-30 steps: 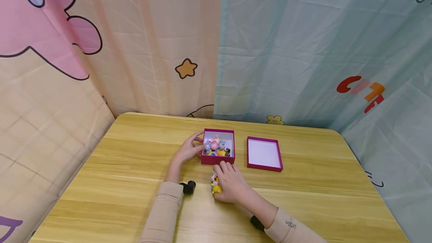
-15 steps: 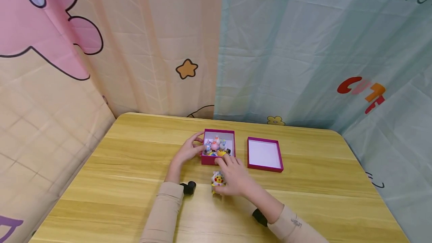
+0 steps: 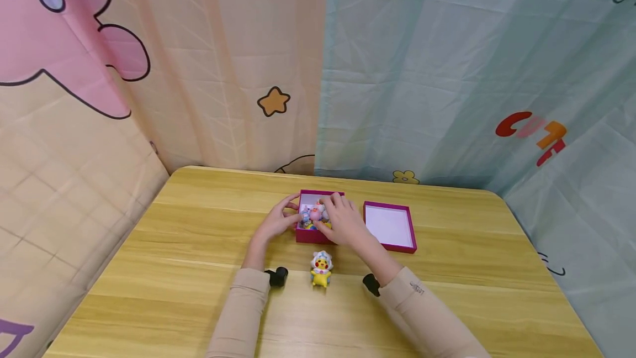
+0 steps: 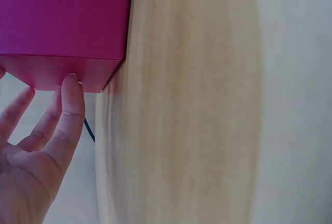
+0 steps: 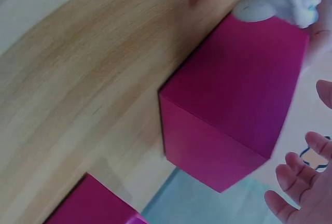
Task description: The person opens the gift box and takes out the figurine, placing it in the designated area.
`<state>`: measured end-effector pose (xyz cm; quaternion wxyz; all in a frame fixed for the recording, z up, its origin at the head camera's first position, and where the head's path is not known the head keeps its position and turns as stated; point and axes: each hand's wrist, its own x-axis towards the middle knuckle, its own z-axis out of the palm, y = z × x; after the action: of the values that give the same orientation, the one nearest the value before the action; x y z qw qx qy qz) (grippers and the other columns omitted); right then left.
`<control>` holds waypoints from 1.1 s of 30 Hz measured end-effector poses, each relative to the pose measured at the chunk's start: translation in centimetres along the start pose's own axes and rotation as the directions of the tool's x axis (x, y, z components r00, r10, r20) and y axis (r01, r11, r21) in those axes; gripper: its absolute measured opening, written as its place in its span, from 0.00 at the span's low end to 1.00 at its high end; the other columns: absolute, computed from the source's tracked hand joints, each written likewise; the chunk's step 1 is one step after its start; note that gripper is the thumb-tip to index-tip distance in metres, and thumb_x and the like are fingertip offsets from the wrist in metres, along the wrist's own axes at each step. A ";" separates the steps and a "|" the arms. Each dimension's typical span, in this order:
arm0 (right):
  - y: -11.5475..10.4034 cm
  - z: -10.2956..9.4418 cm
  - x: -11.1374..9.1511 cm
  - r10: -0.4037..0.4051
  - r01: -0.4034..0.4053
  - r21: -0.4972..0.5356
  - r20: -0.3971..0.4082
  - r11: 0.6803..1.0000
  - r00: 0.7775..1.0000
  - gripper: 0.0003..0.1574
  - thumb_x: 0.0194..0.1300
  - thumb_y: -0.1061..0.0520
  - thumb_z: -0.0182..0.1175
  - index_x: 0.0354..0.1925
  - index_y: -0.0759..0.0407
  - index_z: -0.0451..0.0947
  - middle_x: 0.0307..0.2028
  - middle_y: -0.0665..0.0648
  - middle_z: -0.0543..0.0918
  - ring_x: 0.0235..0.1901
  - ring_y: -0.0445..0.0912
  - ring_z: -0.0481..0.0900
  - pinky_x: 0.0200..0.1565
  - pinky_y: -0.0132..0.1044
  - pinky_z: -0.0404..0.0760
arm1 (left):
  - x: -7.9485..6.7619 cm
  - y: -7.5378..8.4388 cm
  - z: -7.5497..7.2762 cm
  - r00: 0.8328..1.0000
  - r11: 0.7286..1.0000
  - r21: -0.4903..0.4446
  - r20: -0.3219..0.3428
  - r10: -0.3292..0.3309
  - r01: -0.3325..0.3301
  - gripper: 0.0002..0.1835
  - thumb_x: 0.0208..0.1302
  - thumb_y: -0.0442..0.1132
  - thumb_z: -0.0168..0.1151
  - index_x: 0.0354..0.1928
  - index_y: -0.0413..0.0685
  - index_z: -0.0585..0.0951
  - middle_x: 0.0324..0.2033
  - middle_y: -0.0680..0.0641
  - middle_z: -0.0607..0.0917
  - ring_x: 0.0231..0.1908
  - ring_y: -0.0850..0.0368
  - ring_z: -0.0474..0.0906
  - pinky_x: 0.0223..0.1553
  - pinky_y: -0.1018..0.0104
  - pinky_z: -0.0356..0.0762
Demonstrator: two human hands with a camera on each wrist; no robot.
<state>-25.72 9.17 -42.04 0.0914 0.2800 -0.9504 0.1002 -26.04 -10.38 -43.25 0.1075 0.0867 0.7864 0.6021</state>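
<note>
In the head view a magenta box [image 3: 313,236] stands open, with several small toy figures [image 3: 315,214] inside. My left hand [image 3: 275,221] is at its left side; in the left wrist view, fingertips [image 4: 72,81] touch the box wall with fingers fairly straight. Over the box's right part is my right hand [image 3: 343,220], hiding some of the figures. Its fingers look loosely bent and apart in the right wrist view, and no held thing shows. A yellow toy figure in a white hood [image 3: 321,269] stands on the table in front of the box.
The box's magenta lid [image 3: 390,226] lies with its white inside up, to the right of the box. All of this is on a wooden table [image 3: 199,225]. Printed curtains [image 3: 422,70] hang behind its far edge.
My right hand has let go of the yellow figure, leaving it standing on the table, and moved forward over the box. My left hand has stayed at the box's side.
</note>
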 end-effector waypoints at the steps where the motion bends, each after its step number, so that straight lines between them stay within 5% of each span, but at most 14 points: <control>1: 0.1 0.2 0.3 0.007 -0.007 0.000 0.008 1.000 1.000 0.31 0.60 0.41 0.57 0.55 0.56 0.66 0.45 0.58 0.69 0.47 0.52 0.68 0.50 0.49 0.71 | -0.1 0.1 0.0 1.000 1.000 0.001 0.000 -0.001 0.001 0.33 0.61 0.29 0.54 0.67 0.36 0.56 0.52 0.28 0.68 0.42 0.42 0.75 0.46 0.49 0.76; 9: 0.9 1.7 2.2 0.075 -0.070 -0.047 0.107 0.996 0.991 0.26 0.64 0.43 0.54 0.56 0.52 0.65 0.50 0.58 0.70 0.51 0.52 0.67 0.55 0.49 0.68 | 0.0 -0.1 -0.1 1.000 1.000 -0.011 0.003 0.012 -0.012 0.32 0.61 0.29 0.54 0.67 0.36 0.56 0.51 0.28 0.68 0.43 0.39 0.75 0.44 0.51 0.77; 33: 1.4 3.1 4.3 0.090 -0.048 -0.173 0.242 0.984 0.966 0.21 0.68 0.44 0.46 0.55 0.48 0.66 0.53 0.59 0.69 0.56 0.53 0.65 0.59 0.49 0.63 | 0.1 -0.3 -0.1 1.000 0.999 -0.034 0.008 -0.005 0.005 0.33 0.61 0.29 0.55 0.67 0.36 0.56 0.52 0.27 0.68 0.42 0.43 0.75 0.43 0.55 0.78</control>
<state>-30.35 7.34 -44.28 -0.0093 0.2486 -0.9685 -0.0117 -26.14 -10.52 -43.54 0.1135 0.0851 0.7759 0.6146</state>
